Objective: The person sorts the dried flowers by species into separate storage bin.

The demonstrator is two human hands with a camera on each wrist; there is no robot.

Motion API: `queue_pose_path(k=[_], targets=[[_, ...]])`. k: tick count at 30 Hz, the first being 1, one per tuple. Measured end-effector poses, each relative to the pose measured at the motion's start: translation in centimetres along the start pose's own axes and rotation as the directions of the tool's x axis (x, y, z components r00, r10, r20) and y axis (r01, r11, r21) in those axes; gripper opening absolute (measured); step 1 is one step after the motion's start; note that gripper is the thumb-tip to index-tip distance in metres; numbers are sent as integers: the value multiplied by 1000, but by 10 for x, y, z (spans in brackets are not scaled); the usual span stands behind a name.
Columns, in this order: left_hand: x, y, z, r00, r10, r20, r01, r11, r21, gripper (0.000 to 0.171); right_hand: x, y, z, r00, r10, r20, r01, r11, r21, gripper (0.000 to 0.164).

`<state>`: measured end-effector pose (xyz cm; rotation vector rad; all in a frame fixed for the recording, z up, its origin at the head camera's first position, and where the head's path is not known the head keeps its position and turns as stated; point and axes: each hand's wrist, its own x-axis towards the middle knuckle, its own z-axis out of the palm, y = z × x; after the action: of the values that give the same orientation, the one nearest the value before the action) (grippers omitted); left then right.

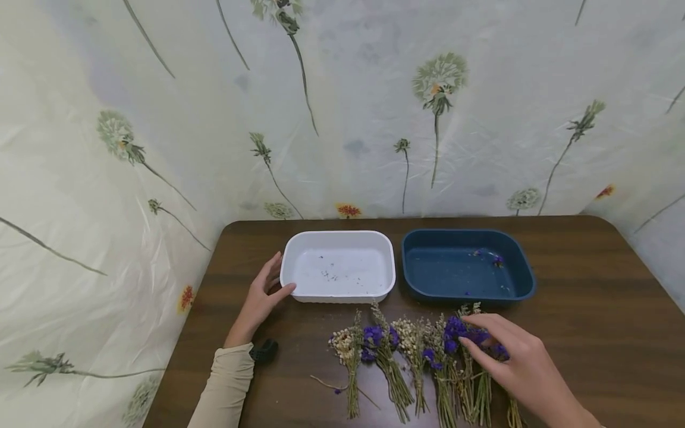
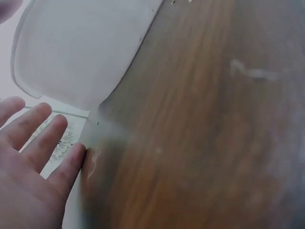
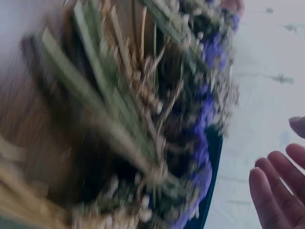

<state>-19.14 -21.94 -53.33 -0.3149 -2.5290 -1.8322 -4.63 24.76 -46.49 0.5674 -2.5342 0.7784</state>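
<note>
My left hand (image 1: 262,300) is at the left end of a white rectangular tray (image 1: 369,255), thumb by the front corner and fingers along the side. Its fingers (image 2: 52,138) look extended in the left wrist view. Several small bunches of dried flowers (image 1: 393,374) lie in a row in front of the trays, with purple and cream heads and tied stems. Over the right end of that row hovers my right hand (image 1: 521,356), thumb and fingers parted around nothing. In the right wrist view, its fingers (image 3: 271,191) are apart from the purple flowers (image 3: 202,167).
A dark blue tray (image 1: 439,267) stands right of the white one, holding a few purple flower bits (image 1: 498,261). Dark crumbs dot the white tray's floor. A loose thin stem (image 1: 327,383) lies left of the bunches. A flower-printed sheet (image 1: 348,119) hangs behind the wooden table (image 1: 588,321).
</note>
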Motion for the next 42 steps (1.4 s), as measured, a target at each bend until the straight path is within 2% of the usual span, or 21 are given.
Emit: queue_pose_path(k=[7,13,19,22,27,32,36,42], targets=[[-4,-6,0,1000,-24,-3,24,1000,-9,83,5,-19,16,999,-40,24,37,992,118,56],[-2,-5,-1,1000,-2,7,2,1000,-3,84,10,-30,29,997,-54,52,42,976,213,47],[1,-5,-2,1000,-6,10,6,1000,-10,84,15,-43,44,992,-84,89,56,958,280,42],[3,-5,0,1000,-11,22,12,1000,-18,84,16,-48,51,989,-100,106,71,965,252,37],[4,-8,2,1000,-3,29,3,1000,-21,85,16,-51,65,983,-149,110,137,985,102,29],[2,-9,1,1000,-7,27,8,1000,-20,85,17,-57,75,974,-160,163,162,987,-1,21],[1,-7,0,1000,-5,26,6,999,-38,86,19,-61,79,961,-111,253,126,991,-43,17],[1,-5,2,999,-13,41,15,999,-45,86,21,-64,82,927,3,375,36,994,-99,15]])
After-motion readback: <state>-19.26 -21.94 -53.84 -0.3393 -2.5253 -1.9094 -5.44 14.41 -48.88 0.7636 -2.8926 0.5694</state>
